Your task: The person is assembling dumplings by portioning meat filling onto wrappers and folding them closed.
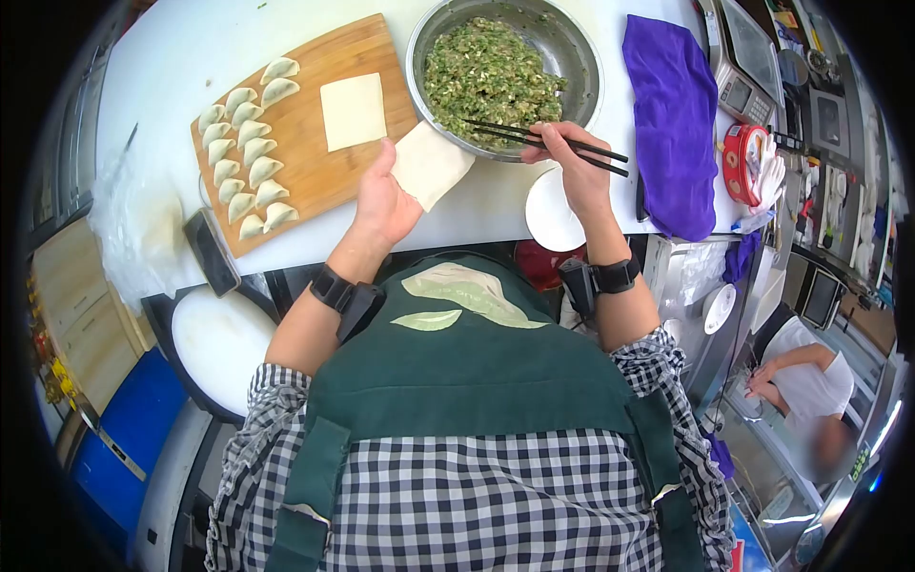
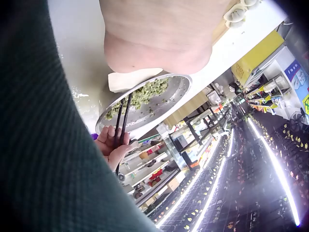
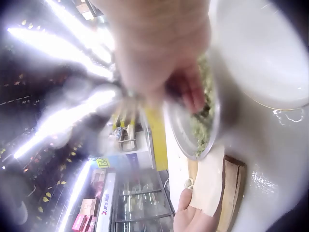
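My left hand (image 1: 386,205) carries a square dough wrapper (image 1: 431,164); its thumb points up beside the edge, and the fingers underneath are hidden. My right hand (image 1: 577,170) grips a pair of black chopsticks (image 1: 600,157), their tips in the chopped green filling (image 1: 491,76). That filling lies in a metal bowl (image 1: 583,67), whose near rim the wrapper overlaps in the head view. On the wooden board (image 1: 310,176) lie wrapper sheets (image 1: 354,112) and two rows of folded dumplings (image 1: 265,170). The right wrist view shows the carried wrapper (image 3: 208,186) close to the bowl's rim.
A white dish (image 1: 553,214) sits below my right hand. Farther right are a purple cloth (image 1: 672,124), a scale (image 1: 739,91) and a red tin (image 1: 739,162). A phone (image 1: 212,253) leans at the board's left, near a plastic bag (image 1: 138,224). Another person (image 1: 810,367) is at lower right.
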The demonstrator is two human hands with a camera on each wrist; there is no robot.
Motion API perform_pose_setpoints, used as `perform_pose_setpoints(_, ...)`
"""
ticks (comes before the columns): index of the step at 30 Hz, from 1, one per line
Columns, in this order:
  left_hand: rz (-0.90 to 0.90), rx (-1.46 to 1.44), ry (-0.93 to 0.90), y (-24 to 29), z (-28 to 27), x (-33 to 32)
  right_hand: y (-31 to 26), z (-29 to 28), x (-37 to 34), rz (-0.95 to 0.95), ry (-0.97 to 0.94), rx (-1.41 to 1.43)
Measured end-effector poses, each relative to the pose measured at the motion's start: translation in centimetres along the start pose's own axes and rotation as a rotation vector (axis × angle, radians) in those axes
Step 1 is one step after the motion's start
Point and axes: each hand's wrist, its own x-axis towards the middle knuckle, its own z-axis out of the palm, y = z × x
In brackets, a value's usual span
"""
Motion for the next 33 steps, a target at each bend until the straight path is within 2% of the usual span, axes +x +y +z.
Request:
perform_pose_setpoints(3, 0.0, -0.017, 0.001, 0.0, 0.3, -0.3, 0.6, 0.1, -0.9, 0.035, 0.04, 0.173)
perform_pose_setpoints(11, 0.005, -0.026, -0.032, 0.2, 0.3, 0.1, 0.5, 2.3, -4.1, 0.064, 0.174, 0.209)
perform_pose_setpoints(15, -0.008, -0.024, -0.057, 0.3, 0.1, 0.3, 0.8, 2.8, -5.5, 0.011, 0.204, 0.243)
perform_pose_setpoints(17, -0.009, -0.026, -0.075, 0.5, -0.3, 0.6, 0.5, 2.9, -6.1, -0.175, 0.142, 0.046)
perform_pose_setpoints(19, -0.009, -0.028, -0.092, 0.6, -0.5, 0.7, -0.9, 3.1, -6.6, -0.234, 0.105, -0.029)
perform_pose_setpoints(21, 0.008, 0.003, -0.118, 0.5, -0.5, 0.8, -2.4, 3.2, -6.6, -0.537, -0.062, -0.467)
perform_pose_setpoints(25, 0.03, 0.02, -0.116, 0.4, 0.1, 0.3, -3.4, 2.8, -7.0, -0.551, -0.133, -0.519)
perform_pose_setpoints(27, -0.002, -0.021, -0.126, 0.5, -0.1, 0.3, -3.1, 2.0, -6.5, -0.513, -0.051, -0.358)
perform_pose_setpoints(29, -0.005, -0.016, -0.129, 0.5, -0.4, 0.3, -2.5, 1.1, -6.0, -0.398, 0.03, -0.228)
perform_pose_setpoints(30, -0.008, -0.011, -0.133, 0.5, -0.5, 0.4, -2.2, 1.2, -5.8, -0.314, 0.092, -0.046)
perform_pose_setpoints(33, -0.003, -0.014, -0.138, 0.3, -0.8, 0.7, -1.4, 0.7, -4.4, -0.159, 0.232, 0.045)
